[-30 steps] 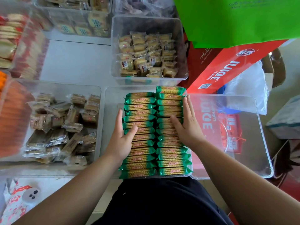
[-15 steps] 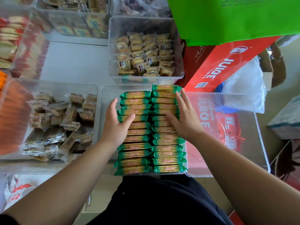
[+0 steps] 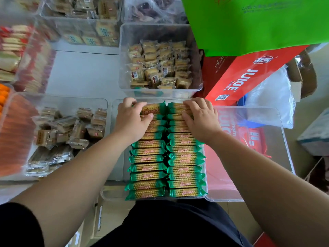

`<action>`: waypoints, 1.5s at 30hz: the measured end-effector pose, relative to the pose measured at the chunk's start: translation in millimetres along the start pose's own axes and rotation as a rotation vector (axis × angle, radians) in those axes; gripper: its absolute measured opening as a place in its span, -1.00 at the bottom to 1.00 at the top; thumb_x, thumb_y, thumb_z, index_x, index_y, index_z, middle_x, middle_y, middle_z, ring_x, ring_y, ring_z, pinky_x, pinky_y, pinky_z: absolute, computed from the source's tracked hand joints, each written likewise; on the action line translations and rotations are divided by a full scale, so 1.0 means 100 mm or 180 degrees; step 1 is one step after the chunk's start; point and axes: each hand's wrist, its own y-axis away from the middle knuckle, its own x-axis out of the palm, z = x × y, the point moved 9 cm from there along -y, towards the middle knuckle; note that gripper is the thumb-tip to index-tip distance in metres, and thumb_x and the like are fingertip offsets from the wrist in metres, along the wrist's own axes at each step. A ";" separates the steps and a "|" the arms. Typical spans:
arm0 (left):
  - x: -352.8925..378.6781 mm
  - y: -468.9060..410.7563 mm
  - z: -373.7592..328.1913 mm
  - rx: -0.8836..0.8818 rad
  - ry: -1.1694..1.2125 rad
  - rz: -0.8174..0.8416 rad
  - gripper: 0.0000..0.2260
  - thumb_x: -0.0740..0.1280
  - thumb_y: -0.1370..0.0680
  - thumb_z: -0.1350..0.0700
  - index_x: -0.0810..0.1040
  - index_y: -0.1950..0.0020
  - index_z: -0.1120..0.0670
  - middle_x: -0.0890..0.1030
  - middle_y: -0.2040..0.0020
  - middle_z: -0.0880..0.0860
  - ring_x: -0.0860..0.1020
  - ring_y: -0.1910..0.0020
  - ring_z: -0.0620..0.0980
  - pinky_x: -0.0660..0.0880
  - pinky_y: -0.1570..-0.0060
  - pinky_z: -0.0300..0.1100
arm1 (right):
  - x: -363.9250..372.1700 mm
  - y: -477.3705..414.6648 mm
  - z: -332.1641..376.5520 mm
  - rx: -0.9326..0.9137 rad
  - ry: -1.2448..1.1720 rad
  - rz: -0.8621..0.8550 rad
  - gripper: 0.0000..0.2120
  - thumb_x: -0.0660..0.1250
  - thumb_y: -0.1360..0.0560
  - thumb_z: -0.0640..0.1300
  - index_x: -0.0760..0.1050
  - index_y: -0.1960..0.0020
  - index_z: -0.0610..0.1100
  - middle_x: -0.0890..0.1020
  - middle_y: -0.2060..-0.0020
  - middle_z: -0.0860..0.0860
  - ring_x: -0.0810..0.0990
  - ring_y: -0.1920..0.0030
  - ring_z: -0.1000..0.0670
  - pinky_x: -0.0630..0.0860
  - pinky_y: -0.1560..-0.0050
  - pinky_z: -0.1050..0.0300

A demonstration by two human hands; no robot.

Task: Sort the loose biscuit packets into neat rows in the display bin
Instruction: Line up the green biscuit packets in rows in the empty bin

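Observation:
Green-ended biscuit packets lie in two neat rows, a left row (image 3: pixel 148 168) and a right row (image 3: pixel 185 171), inside a clear display bin (image 3: pixel 116 186) right in front of me. Both my hands are at the far end of the rows. My left hand (image 3: pixel 132 117) curls its fingers over the farthest packets of the left row, with the thumb on the near side of them. My right hand (image 3: pixel 200 118) does the same on the right row. The packets under my palms are hidden.
A clear bin of tan square packets (image 3: pixel 160 65) stands just beyond. A bin of loose brown packets (image 3: pixel 64 132) sits to the left and an empty clear bin (image 3: pixel 258 157) to the right. A red juice carton (image 3: pixel 249 75) and a green bag (image 3: pixel 258 24) are at the back right.
Both hands slid from the middle of the rows away from me to the far end. Their straight fingers have curled over the farthest packets.

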 end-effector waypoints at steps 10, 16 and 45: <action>-0.04 -0.29 -0.11 0.0242 0.0036 0.0355 -0.78 0.40 -0.61 0.04 0.64 -0.25 0.02 0.49 -0.11 -0.08 0.46 -0.09 -0.03 0.33 -0.06 -0.13 | 0.02 -0.05 -0.09 0.0106 -0.0086 -0.0089 -0.67 0.17 -0.64 0.15 0.43 -0.38 0.18 0.46 -0.29 0.11 0.25 -0.40 -0.10 0.23 -0.39 -0.20; -0.35 -0.36 -0.29 0.0533 -0.0288 -0.0079 -0.83 0.34 -0.64 0.09 0.63 -0.17 0.11 0.59 -0.15 0.06 0.52 -0.08 0.04 0.38 0.01 -0.12 | 0.00 0.00 -0.13 0.0191 -0.0148 -0.0284 -0.68 0.21 -0.64 0.08 0.47 -0.37 0.22 0.41 -0.27 -0.02 0.31 -0.32 -0.15 0.26 -0.33 -0.18; 0.41 -0.46 -0.98 0.1413 -0.1102 0.0333 -0.62 0.21 -0.69 -0.04 0.44 -0.51 -0.15 0.38 -0.47 0.10 0.31 -0.41 0.25 0.28 -0.36 0.17 | 0.14 0.10 -0.26 0.0276 -0.0243 0.0517 -0.39 0.02 -0.64 0.27 -0.06 -0.63 0.19 -0.09 -0.62 0.24 -0.02 -0.61 -0.04 0.13 -0.53 -0.27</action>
